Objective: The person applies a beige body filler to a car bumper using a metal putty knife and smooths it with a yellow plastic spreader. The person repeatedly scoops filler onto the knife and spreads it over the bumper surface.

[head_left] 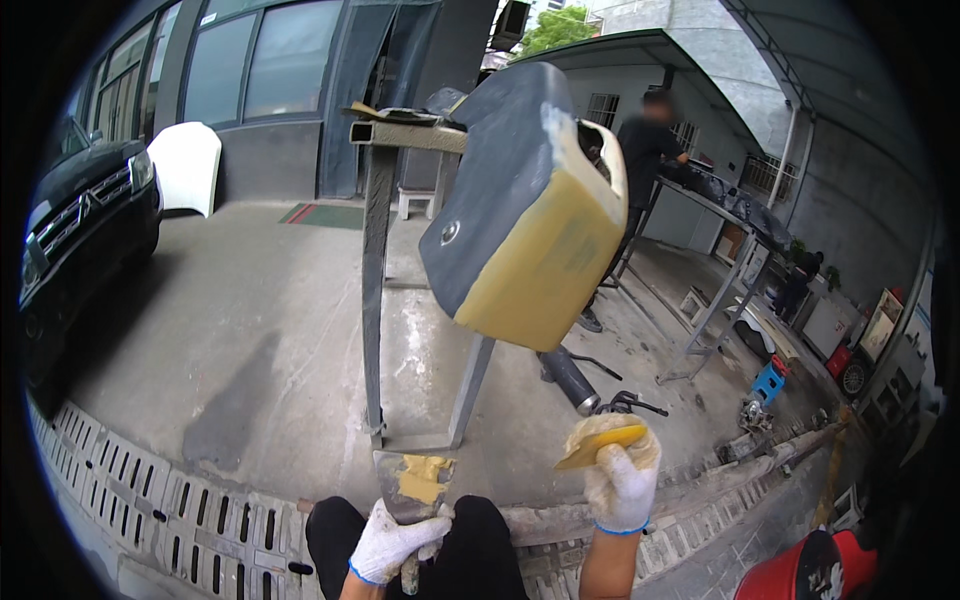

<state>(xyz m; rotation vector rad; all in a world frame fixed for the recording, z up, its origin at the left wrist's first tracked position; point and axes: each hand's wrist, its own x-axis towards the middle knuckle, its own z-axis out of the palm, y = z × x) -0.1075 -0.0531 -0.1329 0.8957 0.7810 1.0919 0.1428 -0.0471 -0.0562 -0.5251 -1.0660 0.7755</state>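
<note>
Filler-coated bumper piece [525, 215], grey with a yellow face, sits tilted on a metal stand [375, 270] ahead of the person. The left hand [390, 545] has its grip closed round a putty knife [415, 485] loaded with yellow filler; the right hand [622, 485] pinches a yellow spreader [600, 447]. Filler could slide off the tilted blade, or a hard push might tip the part off its perch.

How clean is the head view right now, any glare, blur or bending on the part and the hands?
Head view: even daylight, no glare on the yellow-filled car part; left hand and right hand sharp; fisheye bends the floor drain grate; the rim is black; the far person is blurred.
</note>
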